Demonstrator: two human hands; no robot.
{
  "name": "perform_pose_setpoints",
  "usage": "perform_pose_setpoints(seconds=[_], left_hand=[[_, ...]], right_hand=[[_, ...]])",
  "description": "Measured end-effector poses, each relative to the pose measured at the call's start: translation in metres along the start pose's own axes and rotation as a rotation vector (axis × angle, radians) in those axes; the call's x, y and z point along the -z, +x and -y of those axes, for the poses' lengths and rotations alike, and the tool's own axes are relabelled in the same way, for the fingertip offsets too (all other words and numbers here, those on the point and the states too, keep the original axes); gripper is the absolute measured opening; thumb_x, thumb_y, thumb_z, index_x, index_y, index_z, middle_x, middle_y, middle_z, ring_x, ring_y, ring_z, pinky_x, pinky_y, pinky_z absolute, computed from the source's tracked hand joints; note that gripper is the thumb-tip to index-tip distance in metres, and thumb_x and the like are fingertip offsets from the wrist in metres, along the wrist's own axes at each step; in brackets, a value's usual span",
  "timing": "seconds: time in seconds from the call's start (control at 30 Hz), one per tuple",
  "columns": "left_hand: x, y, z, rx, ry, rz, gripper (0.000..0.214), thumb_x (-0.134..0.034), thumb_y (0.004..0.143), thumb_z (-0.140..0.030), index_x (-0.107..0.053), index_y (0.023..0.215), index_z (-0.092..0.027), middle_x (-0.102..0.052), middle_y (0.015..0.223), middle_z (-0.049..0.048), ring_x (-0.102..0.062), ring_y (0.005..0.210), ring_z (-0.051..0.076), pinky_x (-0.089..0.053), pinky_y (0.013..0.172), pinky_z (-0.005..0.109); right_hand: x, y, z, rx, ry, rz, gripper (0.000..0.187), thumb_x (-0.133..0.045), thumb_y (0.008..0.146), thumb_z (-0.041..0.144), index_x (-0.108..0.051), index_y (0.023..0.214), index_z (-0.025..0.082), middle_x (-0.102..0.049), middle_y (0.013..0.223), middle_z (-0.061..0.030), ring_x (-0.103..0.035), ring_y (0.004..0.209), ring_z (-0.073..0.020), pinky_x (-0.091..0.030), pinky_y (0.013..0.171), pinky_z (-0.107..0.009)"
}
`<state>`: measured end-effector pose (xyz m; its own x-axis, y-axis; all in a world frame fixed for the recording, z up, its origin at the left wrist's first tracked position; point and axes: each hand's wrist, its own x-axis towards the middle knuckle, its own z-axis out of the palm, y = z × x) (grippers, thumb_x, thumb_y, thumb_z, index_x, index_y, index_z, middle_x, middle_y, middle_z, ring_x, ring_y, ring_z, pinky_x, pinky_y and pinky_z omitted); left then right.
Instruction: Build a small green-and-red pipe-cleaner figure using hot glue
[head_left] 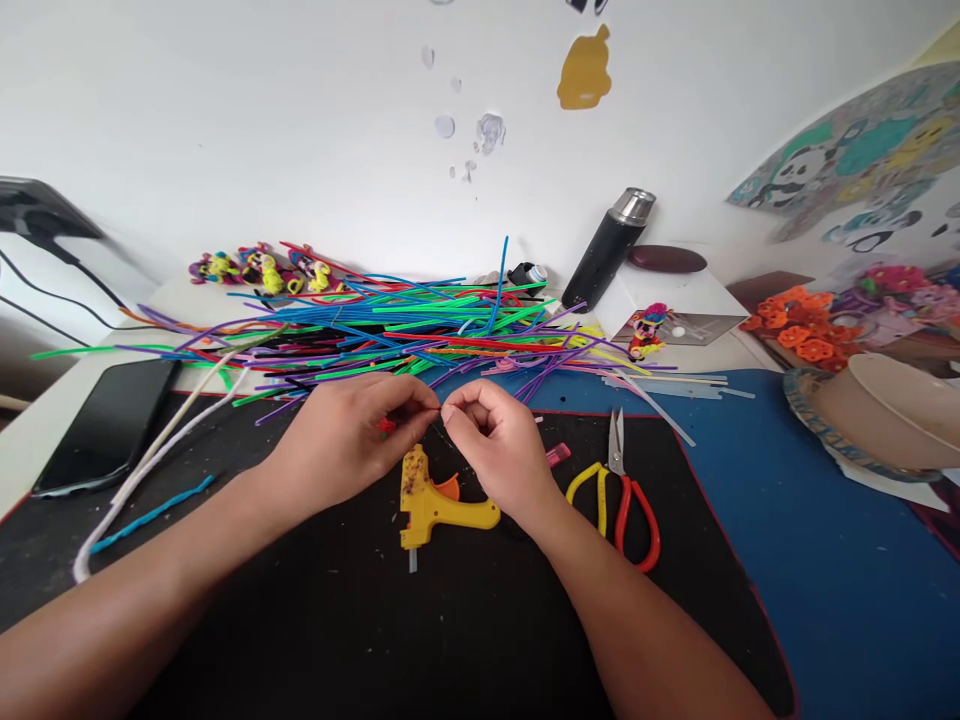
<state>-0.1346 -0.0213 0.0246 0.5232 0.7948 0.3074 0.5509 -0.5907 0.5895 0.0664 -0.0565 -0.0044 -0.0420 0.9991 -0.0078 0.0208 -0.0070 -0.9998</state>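
My left hand [352, 430] and my right hand [499, 440] meet in the middle, each in a pinch with thumb and forefinger tips nearly touching. Whatever lies between the fingertips is too small to name. A small red bit [385, 427] shows beneath my left fingers; I cannot tell if it is held. Just below the hands, a yellow hot glue gun [442, 505] lies on the black mat [360, 630], a clear glue stick poking from its rear. Right of my right wrist, scissors [621, 490] with one red and one yellow handle lie with blades pointing away.
Many coloured pipe cleaners [390, 330] are heaped behind the hands. Small pipe-cleaner figures [262, 270] sit at the back left, another figure [649, 332] by a white box. A black phone [109, 425] lies left, a dark thermos [609, 250] leans back right, and a bowl [892, 410] stands right.
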Motion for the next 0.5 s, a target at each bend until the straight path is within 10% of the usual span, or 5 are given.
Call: perform_pose_setpoints(seconds=[0.5], left_hand=[[-0.0029, -0.0047, -0.0079, 0.016, 0.182, 0.001, 0.030, -0.057, 0.107, -0.041, -0.080, 0.099, -0.023, -0.084, 0.089, 0.0061, -0.075, 0.074, 0.022, -0.049, 0.066, 0.031]], right_hand=[[-0.0016, -0.0004, -0.0030, 0.002, -0.021, 0.013, 0.018, -0.070, 0.090, 0.041, -0.065, 0.090, 0.024, -0.049, 0.065, 0.0067, -0.045, 0.059, -0.0131, -0.034, 0.055, -0.028]])
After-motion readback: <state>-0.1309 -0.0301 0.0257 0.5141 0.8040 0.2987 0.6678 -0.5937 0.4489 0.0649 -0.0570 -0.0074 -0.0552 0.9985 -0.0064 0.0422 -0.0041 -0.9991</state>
